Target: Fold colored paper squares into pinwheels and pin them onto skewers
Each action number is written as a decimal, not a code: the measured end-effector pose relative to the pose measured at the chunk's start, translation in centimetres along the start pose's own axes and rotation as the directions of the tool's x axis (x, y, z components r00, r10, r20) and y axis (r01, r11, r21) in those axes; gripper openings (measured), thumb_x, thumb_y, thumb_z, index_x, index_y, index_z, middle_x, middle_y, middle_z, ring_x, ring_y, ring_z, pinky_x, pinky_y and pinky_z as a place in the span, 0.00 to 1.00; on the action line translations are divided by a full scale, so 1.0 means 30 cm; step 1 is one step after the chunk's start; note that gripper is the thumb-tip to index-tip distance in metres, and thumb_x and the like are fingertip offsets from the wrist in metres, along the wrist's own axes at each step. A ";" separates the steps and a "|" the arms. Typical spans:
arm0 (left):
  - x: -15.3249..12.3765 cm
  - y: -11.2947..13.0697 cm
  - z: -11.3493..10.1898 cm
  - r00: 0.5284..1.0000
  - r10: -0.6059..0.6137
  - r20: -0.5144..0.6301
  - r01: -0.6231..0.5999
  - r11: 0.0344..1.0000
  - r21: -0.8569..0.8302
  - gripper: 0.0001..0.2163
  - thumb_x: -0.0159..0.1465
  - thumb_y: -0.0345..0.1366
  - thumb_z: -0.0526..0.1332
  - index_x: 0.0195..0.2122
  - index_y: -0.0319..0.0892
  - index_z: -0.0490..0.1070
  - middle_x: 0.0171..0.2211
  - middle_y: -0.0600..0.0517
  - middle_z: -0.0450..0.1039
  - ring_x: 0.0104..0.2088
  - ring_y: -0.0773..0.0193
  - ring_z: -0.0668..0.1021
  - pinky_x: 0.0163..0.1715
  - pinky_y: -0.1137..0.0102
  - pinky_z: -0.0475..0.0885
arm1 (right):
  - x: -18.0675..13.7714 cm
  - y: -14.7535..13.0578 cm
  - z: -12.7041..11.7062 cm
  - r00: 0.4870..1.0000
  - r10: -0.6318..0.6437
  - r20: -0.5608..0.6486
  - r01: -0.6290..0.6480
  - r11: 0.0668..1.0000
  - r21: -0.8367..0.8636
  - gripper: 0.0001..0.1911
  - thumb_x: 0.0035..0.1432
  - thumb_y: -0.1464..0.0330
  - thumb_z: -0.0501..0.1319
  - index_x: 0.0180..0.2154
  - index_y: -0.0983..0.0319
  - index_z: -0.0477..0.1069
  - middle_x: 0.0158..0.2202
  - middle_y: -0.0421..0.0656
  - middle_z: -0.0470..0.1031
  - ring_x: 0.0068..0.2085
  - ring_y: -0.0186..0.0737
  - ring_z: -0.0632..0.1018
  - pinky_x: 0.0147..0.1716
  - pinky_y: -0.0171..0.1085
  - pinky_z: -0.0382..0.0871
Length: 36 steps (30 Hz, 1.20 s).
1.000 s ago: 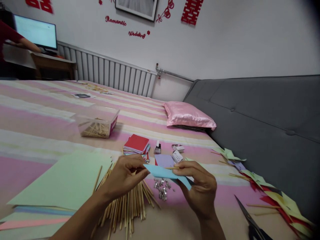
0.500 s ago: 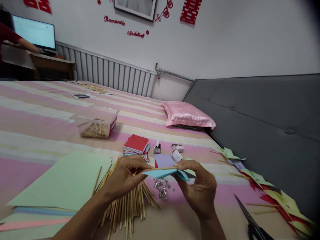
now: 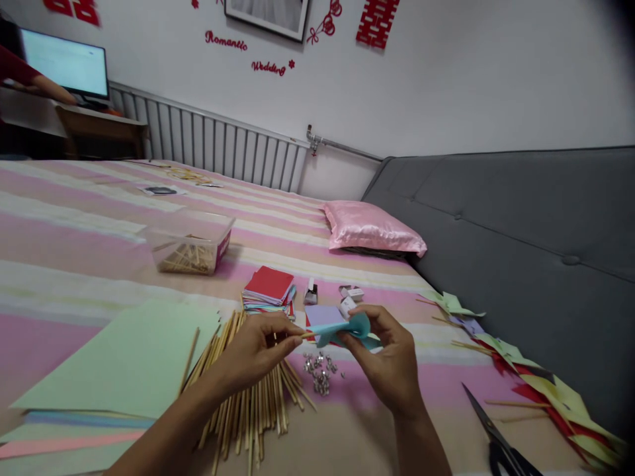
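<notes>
My left hand (image 3: pixel 255 350) pinches a thin wooden stick (image 3: pixel 308 334) whose tip meets a blue paper piece (image 3: pixel 347 328). My right hand (image 3: pixel 387 360) grips that blue paper, which is bent and curled between its fingers. Both hands hover above a striped bedspread (image 3: pixel 99 238). Under my left hand lies a pile of wooden sticks (image 3: pixel 248 403). A small heap of shiny metal pins (image 3: pixel 320 373) lies just below the paper.
A stack of coloured paper squares (image 3: pixel 270 287) topped in red lies ahead. A clear tub of sticks (image 3: pixel 191 248) stands farther left. Large green sheets (image 3: pixel 124 357) lie at left. Scissors (image 3: pixel 496 436) and finished pinwheels (image 3: pixel 546 390) lie at right. Another person's arm (image 3: pixel 44 86) is at the far desk.
The blue paper went from a flat sheet to a curled, folded shape in my right hand. Both hands shifted slightly; the stick stays at the paper.
</notes>
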<state>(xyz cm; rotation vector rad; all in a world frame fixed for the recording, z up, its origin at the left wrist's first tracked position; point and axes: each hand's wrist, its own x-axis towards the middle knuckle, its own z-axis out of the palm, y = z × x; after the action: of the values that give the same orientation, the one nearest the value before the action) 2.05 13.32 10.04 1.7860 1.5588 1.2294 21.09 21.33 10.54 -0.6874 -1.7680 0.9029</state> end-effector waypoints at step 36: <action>0.002 -0.007 -0.011 0.962 -0.269 0.039 0.267 0.907 -0.326 0.14 0.61 0.44 0.55 0.34 0.38 0.73 0.22 0.57 0.62 0.21 0.73 0.59 0.20 0.75 0.51 | 0.013 0.040 0.049 0.935 0.355 0.001 -0.326 0.857 0.400 0.18 0.43 0.63 0.69 0.36 0.63 0.68 0.26 0.40 0.75 0.29 0.38 0.77 0.29 0.35 0.70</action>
<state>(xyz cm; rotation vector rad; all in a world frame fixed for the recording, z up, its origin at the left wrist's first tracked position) 1.66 13.36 10.05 1.3101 1.4445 1.2721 19.64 21.92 9.40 -0.7653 -1.3561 1.4130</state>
